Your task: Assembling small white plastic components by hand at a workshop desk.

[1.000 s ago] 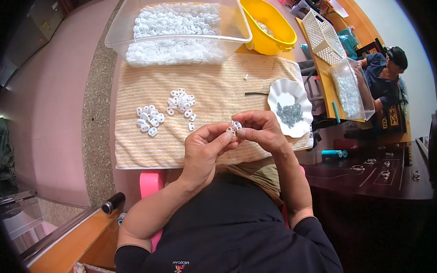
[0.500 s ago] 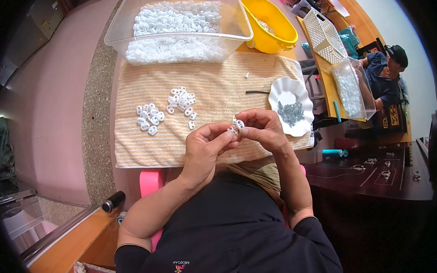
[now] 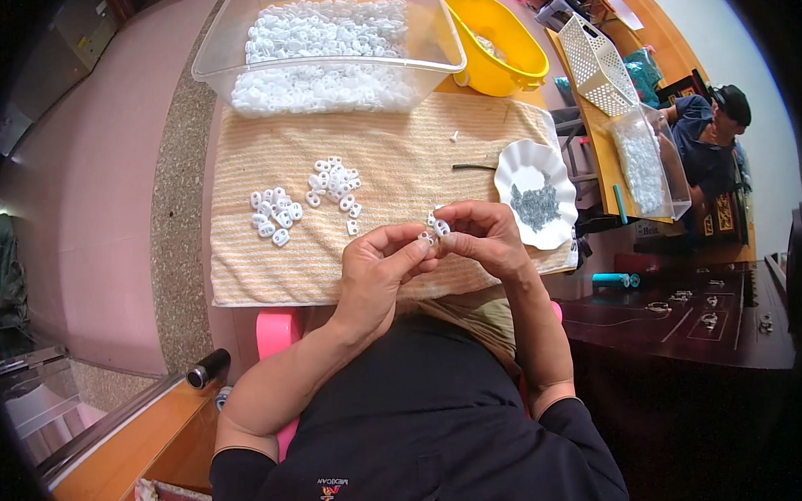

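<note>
Both hands meet over the near edge of the striped towel [image 3: 404, 162]. Thumb and forefinger of my left hand [image 3: 374, 272] pinch a small white plastic piece [image 3: 427, 237]. Close against it, my right hand [image 3: 490, 240] pinches a white oval plastic piece with two holes [image 3: 441, 227], much like a cord lock. Fingers hide part of both pieces, and I cannot tell whether they are joined. To the left lie two loose groups of similar white two-holed pieces, one group [image 3: 275, 215] nearer the towel's left side, the other group [image 3: 334, 181] beside it.
A clear bin [image 3: 328, 67] of white pieces stands at the back, beside a yellow tub [image 3: 501, 42]. Right of my hands, a scalloped white plate [image 3: 558, 181] holds small dark grey bits; a black stick [image 3: 473, 168] lies beside it. A person [image 3: 709, 142] sits at another table, right.
</note>
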Demonstrator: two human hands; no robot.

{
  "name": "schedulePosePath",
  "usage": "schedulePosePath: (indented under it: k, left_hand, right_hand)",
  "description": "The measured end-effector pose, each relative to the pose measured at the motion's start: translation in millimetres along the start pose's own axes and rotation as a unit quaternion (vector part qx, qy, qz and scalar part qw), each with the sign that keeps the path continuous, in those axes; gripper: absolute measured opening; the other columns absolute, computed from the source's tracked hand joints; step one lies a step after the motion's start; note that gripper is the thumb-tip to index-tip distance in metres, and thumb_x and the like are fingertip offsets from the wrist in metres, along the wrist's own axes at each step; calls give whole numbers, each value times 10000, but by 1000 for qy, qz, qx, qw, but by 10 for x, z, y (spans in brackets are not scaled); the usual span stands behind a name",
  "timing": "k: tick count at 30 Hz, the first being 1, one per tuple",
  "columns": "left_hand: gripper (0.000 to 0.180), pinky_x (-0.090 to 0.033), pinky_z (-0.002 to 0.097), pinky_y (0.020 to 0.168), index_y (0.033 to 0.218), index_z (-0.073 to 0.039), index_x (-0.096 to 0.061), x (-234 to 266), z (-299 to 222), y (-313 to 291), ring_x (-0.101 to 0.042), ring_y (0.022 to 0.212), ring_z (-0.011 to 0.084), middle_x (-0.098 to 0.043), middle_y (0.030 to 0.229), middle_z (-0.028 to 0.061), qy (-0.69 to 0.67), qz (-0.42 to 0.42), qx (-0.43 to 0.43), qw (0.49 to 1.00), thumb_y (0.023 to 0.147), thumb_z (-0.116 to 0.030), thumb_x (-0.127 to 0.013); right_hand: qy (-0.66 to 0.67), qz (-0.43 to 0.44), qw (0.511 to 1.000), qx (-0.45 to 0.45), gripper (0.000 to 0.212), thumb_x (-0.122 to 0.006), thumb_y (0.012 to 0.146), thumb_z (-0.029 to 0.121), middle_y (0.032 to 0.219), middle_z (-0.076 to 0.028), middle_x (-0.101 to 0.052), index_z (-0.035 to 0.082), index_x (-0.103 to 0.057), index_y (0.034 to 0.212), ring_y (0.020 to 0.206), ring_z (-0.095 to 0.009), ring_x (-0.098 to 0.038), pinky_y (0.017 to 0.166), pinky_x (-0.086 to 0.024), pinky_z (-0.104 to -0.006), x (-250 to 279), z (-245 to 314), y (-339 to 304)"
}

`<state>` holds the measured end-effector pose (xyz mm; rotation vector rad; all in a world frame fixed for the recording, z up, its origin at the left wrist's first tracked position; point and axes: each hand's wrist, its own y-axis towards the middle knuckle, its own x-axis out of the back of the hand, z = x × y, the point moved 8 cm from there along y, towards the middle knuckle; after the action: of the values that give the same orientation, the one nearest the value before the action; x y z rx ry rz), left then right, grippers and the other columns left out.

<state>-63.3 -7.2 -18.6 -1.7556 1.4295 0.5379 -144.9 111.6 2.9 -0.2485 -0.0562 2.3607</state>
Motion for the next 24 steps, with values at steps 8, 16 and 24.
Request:
schedulePosePath:
  k: [8, 16, 24]
  left_hand:
    - [195, -560, 255, 743, 1070, 42, -604, 14, 21, 11, -648, 799, 133, -666, 958, 108, 10, 5, -2, 1000, 881, -5, -618]
    - [197, -563, 248, 735, 1068, 46, -607, 14, 27, 17, -648, 796, 131, -668, 953, 109, 6, -1, 2, 1000, 876, 0, -621]
    - [201, -561, 243, 726, 1067, 46, -603, 22, 38, 19, -651, 781, 139, -669, 949, 118, 4, -8, 9, 1000, 871, 5, -624]
  right_hand:
    - [-2, 9, 1000, 14, 305, -629, 864, -27, 974, -148, -663, -77, -567, 1158, 863, -209, -673, 782, -565, -323, -6, -5, 7]
    - [3, 8, 1000, 15, 301, -629, 866, -23, 976, -148, -662, -80, -573, 1156, 861, -212, -672, 780, -566, -326, 3, -25, 5]
    - [1, 7, 1000, 10, 304, -633, 863, -16, 976, -147, -662, -85, -577, 1154, 860, -208, -673, 768, -566, -322, 3, -34, 1]
